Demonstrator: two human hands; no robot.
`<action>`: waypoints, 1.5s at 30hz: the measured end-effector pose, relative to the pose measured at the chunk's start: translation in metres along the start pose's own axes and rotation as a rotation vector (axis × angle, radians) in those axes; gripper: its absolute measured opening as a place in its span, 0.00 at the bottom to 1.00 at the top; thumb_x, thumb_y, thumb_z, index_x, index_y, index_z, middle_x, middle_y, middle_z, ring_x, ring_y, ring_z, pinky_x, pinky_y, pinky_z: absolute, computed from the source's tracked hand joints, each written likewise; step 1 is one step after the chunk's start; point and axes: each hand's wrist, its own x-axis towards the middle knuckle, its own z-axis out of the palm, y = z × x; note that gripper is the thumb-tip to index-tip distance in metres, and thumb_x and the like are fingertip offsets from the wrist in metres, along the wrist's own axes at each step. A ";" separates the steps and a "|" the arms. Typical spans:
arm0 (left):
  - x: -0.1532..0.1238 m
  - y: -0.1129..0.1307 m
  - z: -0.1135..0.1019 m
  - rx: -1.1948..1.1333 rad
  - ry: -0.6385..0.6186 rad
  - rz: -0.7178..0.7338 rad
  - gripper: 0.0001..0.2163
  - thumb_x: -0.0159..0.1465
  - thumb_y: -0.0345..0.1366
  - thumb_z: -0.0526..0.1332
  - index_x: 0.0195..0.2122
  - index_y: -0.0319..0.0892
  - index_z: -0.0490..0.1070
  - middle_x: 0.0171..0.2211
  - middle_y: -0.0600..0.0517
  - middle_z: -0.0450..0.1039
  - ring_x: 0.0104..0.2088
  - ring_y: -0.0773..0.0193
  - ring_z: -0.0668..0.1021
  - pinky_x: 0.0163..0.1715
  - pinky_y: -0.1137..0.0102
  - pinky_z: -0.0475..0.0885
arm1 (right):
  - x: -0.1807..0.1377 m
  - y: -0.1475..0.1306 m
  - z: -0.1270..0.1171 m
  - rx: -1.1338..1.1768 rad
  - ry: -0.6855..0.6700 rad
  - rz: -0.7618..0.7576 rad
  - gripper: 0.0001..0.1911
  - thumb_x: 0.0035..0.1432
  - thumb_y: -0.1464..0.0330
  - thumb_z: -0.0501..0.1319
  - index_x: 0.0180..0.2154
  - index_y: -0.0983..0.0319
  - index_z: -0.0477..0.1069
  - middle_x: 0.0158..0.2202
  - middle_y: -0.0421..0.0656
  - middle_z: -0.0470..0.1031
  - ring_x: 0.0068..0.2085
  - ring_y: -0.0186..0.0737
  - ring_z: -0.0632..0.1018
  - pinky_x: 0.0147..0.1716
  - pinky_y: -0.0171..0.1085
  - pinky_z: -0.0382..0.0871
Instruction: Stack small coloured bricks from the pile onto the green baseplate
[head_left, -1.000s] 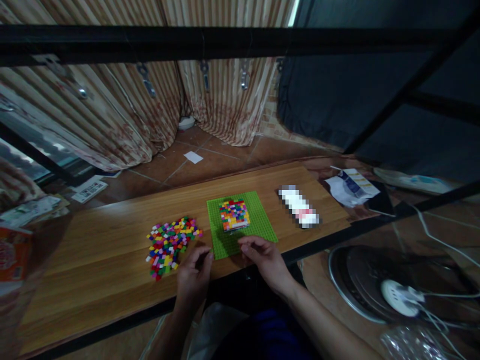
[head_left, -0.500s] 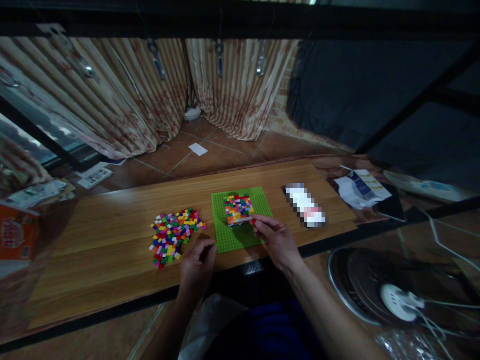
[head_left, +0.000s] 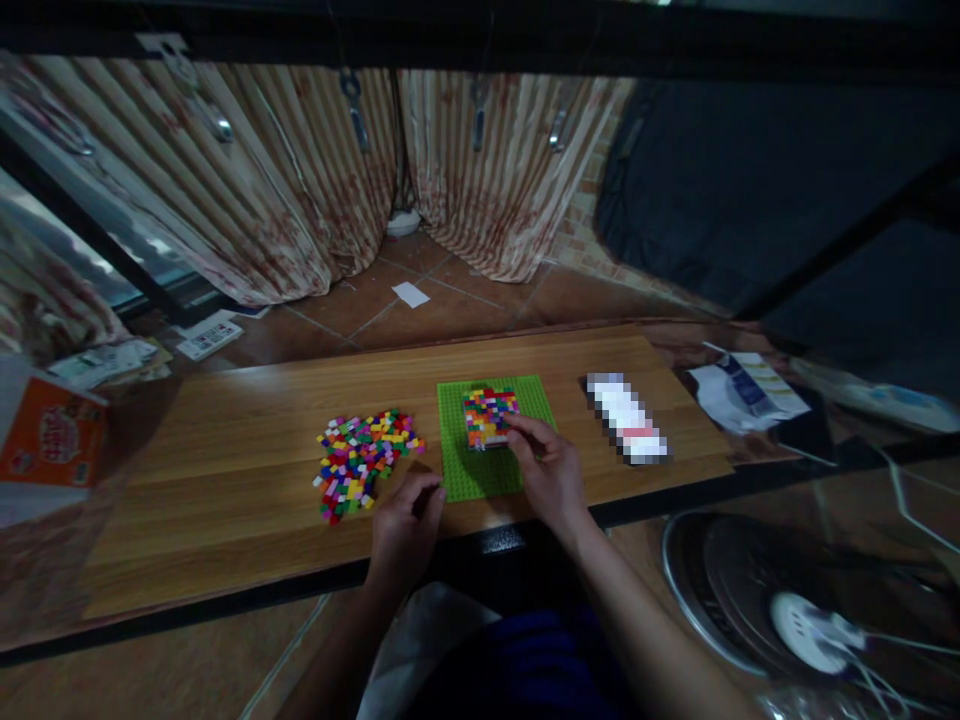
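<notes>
Multicolored toy-brick block (head_left: 486, 410) is seated on the green studded baseplate (head_left: 469, 480), toward the far side of the plate. The baseplate lies flat on the wood-grain tabletop (head_left: 225, 450). Right hand (head_left: 553, 475): index finger and thumb extended to the near right part of the block, index fingertip over its top face; whether a brick is held between them cannot be told. Left hand (head_left: 406, 520): fingers curled toward the thumb, positioned at the near left corner of the baseplate; contents of the grip cannot be determined. Loose bricks (head_left: 364, 460) form a single-area pile left of the baseplate. A phone-shaped object (head_left: 627, 418), pixelated, lies to the right of the baseplate.
</notes>
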 end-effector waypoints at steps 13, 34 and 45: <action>-0.001 0.000 0.001 -0.027 0.004 0.026 0.06 0.63 0.36 0.58 0.35 0.44 0.74 0.33 0.52 0.77 0.34 0.63 0.79 0.36 0.69 0.74 | -0.006 -0.007 -0.012 -0.089 -0.146 0.007 0.13 0.63 0.61 0.57 0.42 0.59 0.76 0.36 0.44 0.75 0.33 0.38 0.75 0.35 0.39 0.70; -0.001 -0.002 0.002 0.001 0.008 0.089 0.04 0.63 0.33 0.58 0.35 0.44 0.73 0.33 0.52 0.76 0.34 0.64 0.78 0.35 0.70 0.73 | 0.005 0.013 0.015 -0.357 0.058 -0.251 0.05 0.58 0.67 0.65 0.35 0.54 0.80 0.50 0.45 0.71 0.53 0.48 0.70 0.52 0.52 0.65; -0.002 -0.003 0.003 0.008 -0.001 0.090 0.04 0.63 0.33 0.58 0.36 0.43 0.73 0.32 0.52 0.75 0.34 0.64 0.78 0.35 0.70 0.72 | 0.004 0.021 0.023 -0.237 0.094 -0.139 0.04 0.54 0.64 0.67 0.35 0.54 0.79 0.54 0.45 0.67 0.56 0.49 0.69 0.55 0.54 0.64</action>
